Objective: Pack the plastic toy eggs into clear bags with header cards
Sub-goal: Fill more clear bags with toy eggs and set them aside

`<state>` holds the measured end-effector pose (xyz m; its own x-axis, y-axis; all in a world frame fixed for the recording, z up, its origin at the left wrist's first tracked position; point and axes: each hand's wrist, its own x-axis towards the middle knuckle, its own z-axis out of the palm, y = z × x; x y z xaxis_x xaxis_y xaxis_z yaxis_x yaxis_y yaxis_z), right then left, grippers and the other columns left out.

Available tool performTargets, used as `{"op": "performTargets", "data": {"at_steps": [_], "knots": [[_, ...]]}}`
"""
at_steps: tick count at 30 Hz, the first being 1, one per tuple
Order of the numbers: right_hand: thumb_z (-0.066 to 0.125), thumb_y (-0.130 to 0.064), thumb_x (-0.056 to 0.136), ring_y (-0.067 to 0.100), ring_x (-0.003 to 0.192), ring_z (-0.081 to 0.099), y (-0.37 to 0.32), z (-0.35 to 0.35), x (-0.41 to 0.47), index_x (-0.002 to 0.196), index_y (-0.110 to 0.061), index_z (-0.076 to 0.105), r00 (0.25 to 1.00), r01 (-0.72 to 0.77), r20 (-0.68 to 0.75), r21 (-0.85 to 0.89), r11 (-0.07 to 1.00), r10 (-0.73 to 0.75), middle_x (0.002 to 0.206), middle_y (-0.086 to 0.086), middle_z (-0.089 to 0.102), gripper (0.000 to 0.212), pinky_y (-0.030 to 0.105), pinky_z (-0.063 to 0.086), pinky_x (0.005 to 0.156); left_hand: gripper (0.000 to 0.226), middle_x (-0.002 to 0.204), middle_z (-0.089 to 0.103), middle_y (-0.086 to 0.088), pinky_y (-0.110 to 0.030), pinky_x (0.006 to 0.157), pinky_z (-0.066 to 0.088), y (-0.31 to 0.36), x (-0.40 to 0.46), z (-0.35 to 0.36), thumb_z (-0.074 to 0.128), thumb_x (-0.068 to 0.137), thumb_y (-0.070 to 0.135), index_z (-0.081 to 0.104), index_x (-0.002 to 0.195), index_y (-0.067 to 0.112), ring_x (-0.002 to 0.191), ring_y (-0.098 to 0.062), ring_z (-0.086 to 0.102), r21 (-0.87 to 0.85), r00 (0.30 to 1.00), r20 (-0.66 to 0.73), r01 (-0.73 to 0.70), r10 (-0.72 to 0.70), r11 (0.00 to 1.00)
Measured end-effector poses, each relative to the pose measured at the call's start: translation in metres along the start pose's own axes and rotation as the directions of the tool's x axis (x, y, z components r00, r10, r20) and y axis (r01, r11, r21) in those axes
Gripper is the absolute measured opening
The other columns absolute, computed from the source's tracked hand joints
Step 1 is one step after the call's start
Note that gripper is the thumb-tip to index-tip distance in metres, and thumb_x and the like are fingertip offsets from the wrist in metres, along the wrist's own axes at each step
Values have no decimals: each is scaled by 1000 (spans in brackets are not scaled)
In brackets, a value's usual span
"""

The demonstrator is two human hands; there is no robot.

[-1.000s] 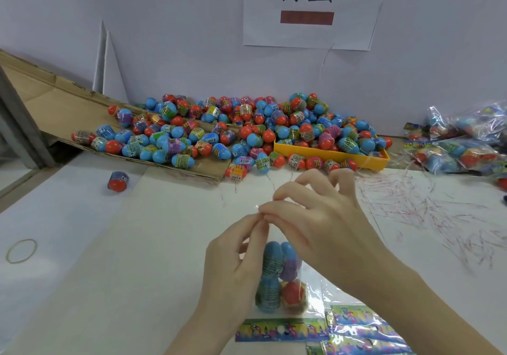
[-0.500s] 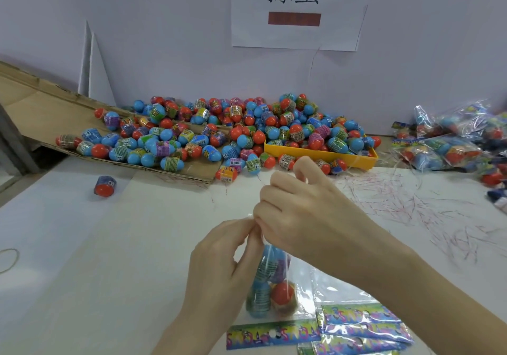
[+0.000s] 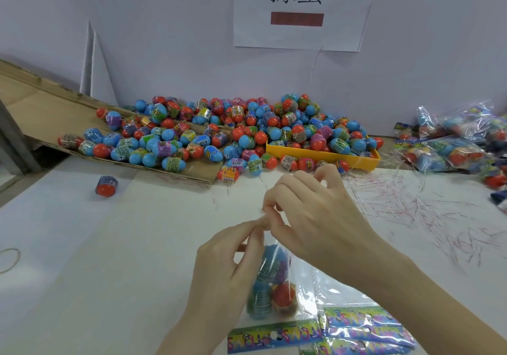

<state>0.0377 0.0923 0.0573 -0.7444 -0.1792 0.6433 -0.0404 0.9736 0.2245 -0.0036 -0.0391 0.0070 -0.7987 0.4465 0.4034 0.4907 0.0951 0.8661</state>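
Observation:
A clear bag (image 3: 274,286) holding several blue and red toy eggs stands upside down on the white table, its colourful header card (image 3: 271,337) flat at the bottom. My left hand (image 3: 227,267) pinches the gathered open end of the bag from the left. My right hand (image 3: 315,217) pinches the same gathered end from the right, fingers curled around a thin tie. A big heap of loose blue and red eggs (image 3: 219,132) lies at the back of the table.
A yellow tray (image 3: 323,155) of eggs sits behind my right hand. Cardboard sheet (image 3: 41,107) slopes at the back left. One stray egg (image 3: 106,186) lies left. Packed bags (image 3: 452,146) pile at the right. Thin red-white ties (image 3: 411,203) are scattered. Empty carded bags (image 3: 362,330) lie near.
Both hands stay pinched on the top of the bag. My right hand's fingers have shifted and turned around the gathered end. The bag has leaned and twisted slightly.

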Motion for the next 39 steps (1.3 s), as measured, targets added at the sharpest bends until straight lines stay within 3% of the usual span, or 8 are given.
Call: {"op": "performTargets", "data": {"at_steps": [5,8,11,16,25,29,33,39], "knots": [[38,-24,86,16,60,53,3,1,-3,72,-15,60,990,-143,13,56,988,142,66,-4,58,28,31,33,71,25,82,68,26,-7,58,46,-2,-3,1,45,82,30,64,75,43,74,4,64,-63,1000,-10,28,-29,998],[38,-26,87,18,64,57,17,-7,-3,76,-14,61,969,-248,37,236,940,246,71,-4,61,29,36,37,69,29,84,70,22,-12,56,49,-9,-4,0,52,90,22,68,73,38,72,0,66,-152,994,-30,99,-105,983],[45,-29,86,15,72,57,17,-11,-6,81,-16,66,983,-182,35,316,931,180,77,-6,63,25,31,30,72,31,84,71,18,-12,59,50,-8,-2,1,50,91,13,70,76,31,72,-2,67,-211,991,-21,128,-136,969],[53,-39,83,13,79,54,3,-10,-6,93,-28,72,1000,1,2,250,968,-2,83,-9,64,25,31,28,73,22,73,71,12,-20,63,55,-2,-1,2,48,87,33,68,77,33,72,-3,68,-208,996,2,85,-86,975],[55,-29,83,19,74,57,8,-8,3,87,-24,74,992,90,56,286,954,-111,79,-7,66,20,29,29,69,21,89,65,24,-2,63,44,2,-1,-4,39,84,40,58,84,48,77,5,63,-5,992,33,-124,124,992],[67,-17,72,8,70,50,11,-9,8,88,-19,75,975,-48,208,549,834,-81,72,-9,69,18,24,36,65,25,91,64,22,-5,65,44,-2,1,-5,42,85,30,65,94,33,78,4,60,71,974,55,-223,220,972],[76,-13,71,9,72,54,19,-8,14,84,-21,76,932,-290,363,730,619,8,71,-11,70,15,32,49,66,30,102,62,11,-10,72,47,-6,2,-5,45,82,24,73,88,17,82,1,61,152,955,47,-298,294,943],[71,-6,76,-1,72,52,19,-6,13,78,-18,75,908,-341,419,747,570,-7,69,-18,61,13,5,36,63,31,102,63,12,-13,70,49,-8,2,-5,45,82,24,73,87,13,81,1,61,134,959,36,-283,280,950]]}}
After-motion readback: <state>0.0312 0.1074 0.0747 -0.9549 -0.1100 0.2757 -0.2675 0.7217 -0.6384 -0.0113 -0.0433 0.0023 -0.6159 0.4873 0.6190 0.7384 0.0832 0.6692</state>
